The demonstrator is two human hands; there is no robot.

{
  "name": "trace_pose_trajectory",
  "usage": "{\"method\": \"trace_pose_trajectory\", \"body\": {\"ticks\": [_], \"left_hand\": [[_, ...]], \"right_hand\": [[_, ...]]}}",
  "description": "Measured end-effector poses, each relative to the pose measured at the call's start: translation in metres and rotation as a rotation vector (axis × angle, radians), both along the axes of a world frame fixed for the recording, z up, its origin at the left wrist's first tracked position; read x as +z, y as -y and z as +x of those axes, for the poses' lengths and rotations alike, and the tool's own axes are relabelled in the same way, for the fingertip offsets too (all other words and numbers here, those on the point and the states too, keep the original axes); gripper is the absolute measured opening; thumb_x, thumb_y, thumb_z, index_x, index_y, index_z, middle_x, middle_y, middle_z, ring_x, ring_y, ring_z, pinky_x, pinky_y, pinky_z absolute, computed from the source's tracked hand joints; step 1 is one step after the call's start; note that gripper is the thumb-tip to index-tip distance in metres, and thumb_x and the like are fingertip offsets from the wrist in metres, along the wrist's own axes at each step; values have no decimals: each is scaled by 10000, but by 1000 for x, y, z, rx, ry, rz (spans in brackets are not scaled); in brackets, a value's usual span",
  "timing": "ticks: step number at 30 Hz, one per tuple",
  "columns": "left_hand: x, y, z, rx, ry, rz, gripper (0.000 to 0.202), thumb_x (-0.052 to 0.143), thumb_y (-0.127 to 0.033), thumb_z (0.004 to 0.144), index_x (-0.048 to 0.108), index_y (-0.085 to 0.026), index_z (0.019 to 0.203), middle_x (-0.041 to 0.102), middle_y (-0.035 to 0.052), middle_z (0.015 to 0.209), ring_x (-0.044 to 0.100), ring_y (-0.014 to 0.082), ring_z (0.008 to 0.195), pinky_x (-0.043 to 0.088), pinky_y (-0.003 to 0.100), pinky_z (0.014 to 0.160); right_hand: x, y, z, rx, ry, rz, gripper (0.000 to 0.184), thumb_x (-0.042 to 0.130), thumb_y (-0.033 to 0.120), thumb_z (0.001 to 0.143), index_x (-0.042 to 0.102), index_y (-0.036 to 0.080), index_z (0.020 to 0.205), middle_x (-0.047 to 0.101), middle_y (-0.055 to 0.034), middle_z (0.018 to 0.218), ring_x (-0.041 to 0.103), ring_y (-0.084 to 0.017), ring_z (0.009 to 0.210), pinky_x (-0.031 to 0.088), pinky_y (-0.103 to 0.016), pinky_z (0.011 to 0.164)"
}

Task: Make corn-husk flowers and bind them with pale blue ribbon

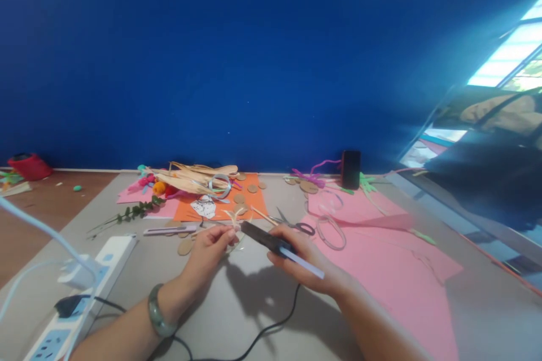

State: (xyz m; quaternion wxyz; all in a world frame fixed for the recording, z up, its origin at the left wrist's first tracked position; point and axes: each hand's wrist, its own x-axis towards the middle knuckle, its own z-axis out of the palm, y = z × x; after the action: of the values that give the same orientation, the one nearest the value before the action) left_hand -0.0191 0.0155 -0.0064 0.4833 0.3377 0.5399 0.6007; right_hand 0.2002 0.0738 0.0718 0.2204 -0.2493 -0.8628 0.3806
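Power strip (105, 260) closest; left fingers (223, 238) pinch pale strands (234, 217), right fingers (289, 234) grip glue gun (263, 238).

The pale piece (234, 216) pinched in the left hand (212, 245) is blurred, its lower end covered by the fingertips; whether the nozzle of the glue gun (260, 237) touches it cannot be told. The right hand (298, 245) hides the gun's handle. Beyond the left hand's grip, the marks on the white cutout (204, 206) are too small to make out. Well left of the grip, the power strip (121, 245) runs off the lower edge; below, the black cord (275, 325) passes out of sight behind the left forearm. Right of the grip, the bottom edge crops the pink paper (389, 293); farther right, a blurred person (499, 172) is cut off.
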Motion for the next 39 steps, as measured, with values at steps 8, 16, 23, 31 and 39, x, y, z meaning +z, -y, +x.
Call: {"method": "trace_pose_trajectory", "body": {"ticks": [8,16,23,31,39], "left_hand": [[2,1,2,-49,-35,61,248,667,-399,770,683,-151,777,628,25,666,493,100,559,335,202,493],[11,4,7,-37,-70,68,259,678,-396,748,682,-137,746,612,28,631,488,114,579,348,223,536],[6,3,6,-60,-87,61,274,649,-403,774,669,-134,726,601,15,614,421,88,514,305,221,510],[12,4,8,-49,-59,61,267,662,-401,757,655,-147,676,623,24,612,494,120,565,349,233,553],[13,4,9,-57,-3,15,302,668,-435,741,646,-145,662,587,8,575,412,92,496,284,220,487]], "right_hand": [[-4,2,-2,-65,57,99,150,482,333,913,538,195,935,576,-20,794,518,-148,704,411,-228,608],[-3,2,-5,-48,83,127,188,447,349,927,531,195,862,565,-19,744,512,-155,670,414,-246,608],[-5,1,-7,-66,124,154,205,422,357,938,510,199,843,564,-19,736,501,-157,649,397,-255,594],[-9,1,-7,-75,142,166,193,428,348,936,513,196,855,556,-18,735,499,-159,655,392,-263,601],[-5,2,-9,-80,139,173,222,412,356,937,501,192,818,546,-19,710,485,-162,629,389,-268,585]]}}
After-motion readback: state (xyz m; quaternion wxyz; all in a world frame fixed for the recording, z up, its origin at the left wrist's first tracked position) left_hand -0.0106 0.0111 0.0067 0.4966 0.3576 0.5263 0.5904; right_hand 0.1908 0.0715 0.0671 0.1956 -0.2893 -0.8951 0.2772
